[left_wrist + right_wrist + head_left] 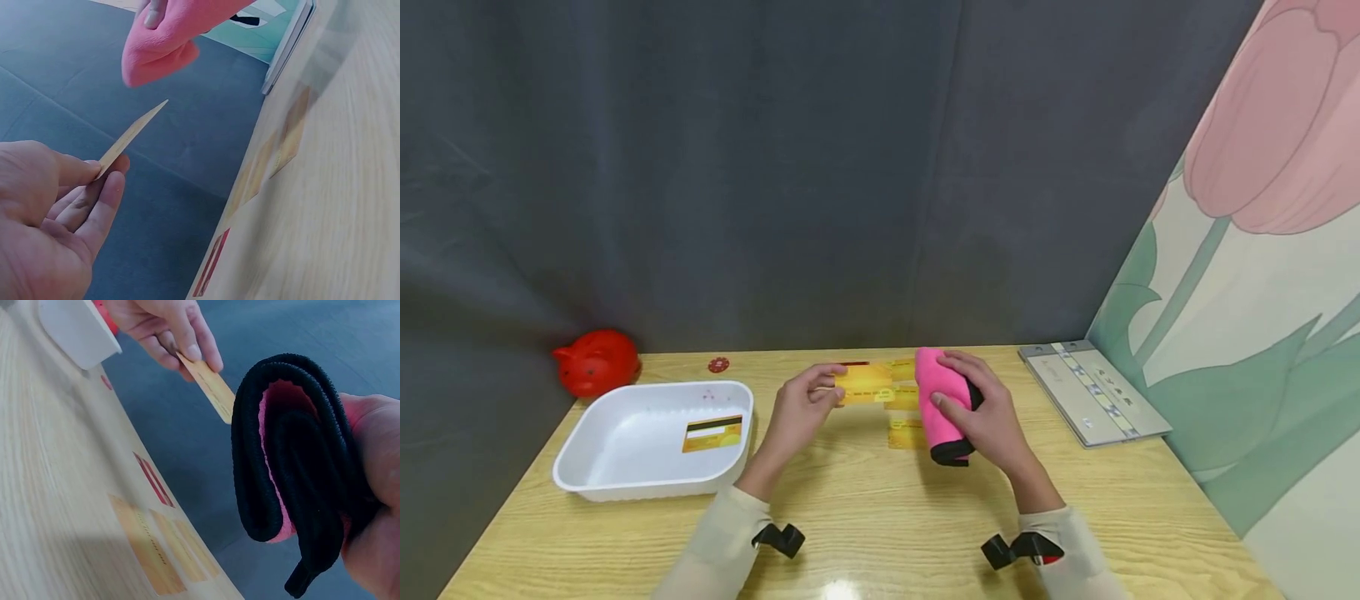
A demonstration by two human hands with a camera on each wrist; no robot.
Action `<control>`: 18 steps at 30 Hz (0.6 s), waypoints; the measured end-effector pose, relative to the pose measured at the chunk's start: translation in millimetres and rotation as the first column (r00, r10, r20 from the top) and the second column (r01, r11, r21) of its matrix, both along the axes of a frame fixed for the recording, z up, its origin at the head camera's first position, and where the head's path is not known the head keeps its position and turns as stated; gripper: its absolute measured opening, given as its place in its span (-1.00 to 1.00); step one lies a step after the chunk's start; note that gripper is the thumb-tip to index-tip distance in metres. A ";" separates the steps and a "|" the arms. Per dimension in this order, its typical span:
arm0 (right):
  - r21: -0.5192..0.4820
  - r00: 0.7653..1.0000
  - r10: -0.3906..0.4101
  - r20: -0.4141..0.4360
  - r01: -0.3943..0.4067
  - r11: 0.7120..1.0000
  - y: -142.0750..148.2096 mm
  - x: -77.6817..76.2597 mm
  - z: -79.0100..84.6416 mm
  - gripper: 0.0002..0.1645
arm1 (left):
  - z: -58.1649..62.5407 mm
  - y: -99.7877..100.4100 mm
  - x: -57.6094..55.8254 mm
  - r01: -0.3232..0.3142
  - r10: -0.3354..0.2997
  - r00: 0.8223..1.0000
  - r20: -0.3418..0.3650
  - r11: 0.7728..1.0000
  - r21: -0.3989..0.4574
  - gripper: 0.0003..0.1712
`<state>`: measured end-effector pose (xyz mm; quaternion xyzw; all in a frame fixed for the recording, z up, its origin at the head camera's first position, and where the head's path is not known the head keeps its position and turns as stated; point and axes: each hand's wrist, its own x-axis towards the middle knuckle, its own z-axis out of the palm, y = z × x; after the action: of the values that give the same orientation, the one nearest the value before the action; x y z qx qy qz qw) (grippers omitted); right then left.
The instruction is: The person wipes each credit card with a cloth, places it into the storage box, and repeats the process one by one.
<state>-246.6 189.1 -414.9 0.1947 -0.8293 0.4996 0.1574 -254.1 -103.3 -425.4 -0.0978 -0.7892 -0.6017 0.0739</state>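
Note:
Between thumb and fingers, my left hand point(796, 417) pinches one end of a yellow bank card point(862, 385) above the table. My right hand point(992, 412) grips a folded pink cloth point(942, 396) with black edging, just right of the card. In the right wrist view, the cloth's layered black edge point(287, 444) shows, and a gap separates card and cloth in the left wrist view. Below the hands, three yellow cards point(147, 544) lie in a row on the table, partly hidden by the cloth in the head view. A red striped card point(153, 479) lies beyond them.
A white plastic tray point(625, 486) stands at left, holding a yellow card with a black stripe point(712, 433). Behind it are a red piggy bank point(597, 364) and a red chip point(718, 365). A grey book point(1093, 392) lies at right, by the wall.

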 end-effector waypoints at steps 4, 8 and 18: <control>0.009 1.000 0.017 -0.009 -0.017 1.000 -6.1 0.6 -2.2 -0.40 | -1.3 3.3 0.5 0.007 -0.006 1.000 0.028 1.000 -0.022 -0.65; 0.013 0.999 0.040 -0.017 -0.040 0.999 -12.5 1.8 -4.3 -0.40 | -1.7 5.7 1.7 0.006 -0.005 1.000 0.028 1.000 -0.028 -0.64; 0.041 0.996 0.086 -0.021 -0.086 0.995 -28.9 3.0 -12.7 -0.40 | -8.8 15.7 4.0 0.042 -0.042 0.999 0.002 0.998 0.049 -0.61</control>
<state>-243.6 160.2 -427.5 0.2389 -0.8282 0.4870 0.1412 -250.1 -87.6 -434.3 -0.1117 -0.7722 -0.6224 0.0625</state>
